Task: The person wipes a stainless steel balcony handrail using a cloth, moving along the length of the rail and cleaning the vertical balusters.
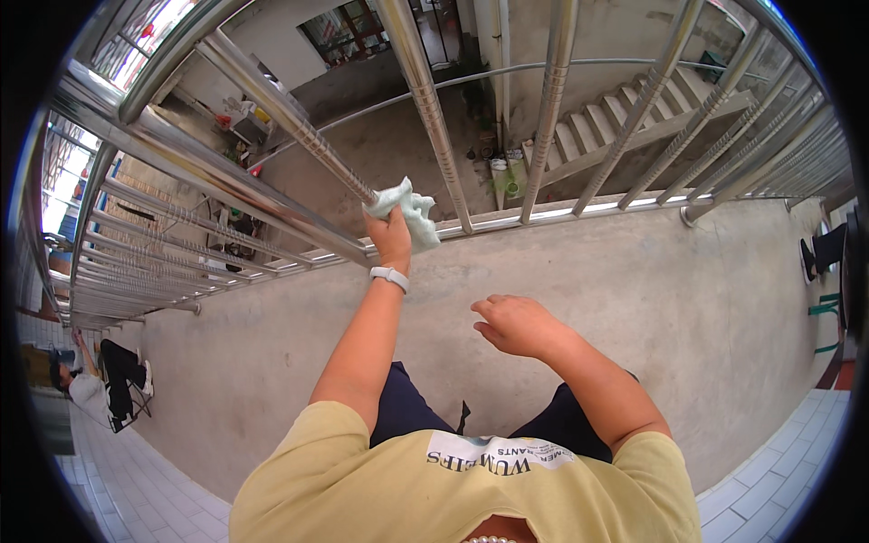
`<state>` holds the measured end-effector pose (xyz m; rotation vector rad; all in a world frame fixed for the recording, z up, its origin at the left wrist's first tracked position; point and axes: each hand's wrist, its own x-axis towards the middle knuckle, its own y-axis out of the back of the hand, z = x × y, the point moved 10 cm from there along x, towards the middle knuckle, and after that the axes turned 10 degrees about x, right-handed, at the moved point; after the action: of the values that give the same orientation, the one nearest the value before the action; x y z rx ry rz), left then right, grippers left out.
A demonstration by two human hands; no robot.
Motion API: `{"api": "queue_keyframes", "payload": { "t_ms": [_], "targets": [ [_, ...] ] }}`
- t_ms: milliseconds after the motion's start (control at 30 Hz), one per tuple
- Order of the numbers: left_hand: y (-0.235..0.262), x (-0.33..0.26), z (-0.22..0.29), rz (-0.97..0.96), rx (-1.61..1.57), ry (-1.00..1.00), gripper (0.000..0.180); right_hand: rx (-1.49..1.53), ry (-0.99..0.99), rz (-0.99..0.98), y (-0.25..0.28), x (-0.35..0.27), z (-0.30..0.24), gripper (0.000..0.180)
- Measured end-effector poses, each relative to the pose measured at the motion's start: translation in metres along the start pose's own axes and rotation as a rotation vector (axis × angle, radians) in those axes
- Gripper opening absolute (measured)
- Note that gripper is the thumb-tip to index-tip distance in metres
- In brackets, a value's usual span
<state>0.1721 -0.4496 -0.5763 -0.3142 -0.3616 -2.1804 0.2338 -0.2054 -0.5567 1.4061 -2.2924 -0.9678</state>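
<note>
Overhead, a pale green cloth (405, 210) is gripped by the left hand (389, 237) and pressed against a steel railing bar (299, 136), so its folds wrap the metal. The right hand (514, 324) is held empty below, fingers loosely curled, apart from the railing.

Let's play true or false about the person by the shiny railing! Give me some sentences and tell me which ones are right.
1. The left hand presses a pale green cloth against a metal railing bar. True.
2. The right hand holds a bucket. False: it is empty and held in the air, fingers loosely bent.
3. A white band sits on the left wrist. True.
4. The person wears a red shirt. False: the shirt is yellow.
5. Concrete stairs show beyond the railing, lower down. True.
6. Nobody else is around. False: another person sits at the left edge.
</note>
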Motion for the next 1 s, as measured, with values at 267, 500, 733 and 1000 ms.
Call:
{"api": "queue_keyframes", "payload": {
  "t_ms": [267,500,733,1000],
  "targets": [
    [-0.021,-0.033,-0.042,-0.227,-0.309,0.687,0.02,-0.027,-0.015,-0.007,0.001,-0.008,-0.009,0.019],
    [-0.003,0.002,0.027,-0.17,-0.39,0.533,0.016,-0.037,-0.029,-0.016,-0.001,-0.007,-0.011,0.02],
    [0.011,0.02,0.078,-0.141,-0.499,0.32,0.023,-0.049,-0.04,-0.055,-0.008,-0.006,-0.006,0.019],
    [0.025,0.026,0.125,-0.044,-0.401,0.029,0.026,-0.039,-0.065,-0.08,-0.01,-0.003,0.013,0.02]
  ]
}}
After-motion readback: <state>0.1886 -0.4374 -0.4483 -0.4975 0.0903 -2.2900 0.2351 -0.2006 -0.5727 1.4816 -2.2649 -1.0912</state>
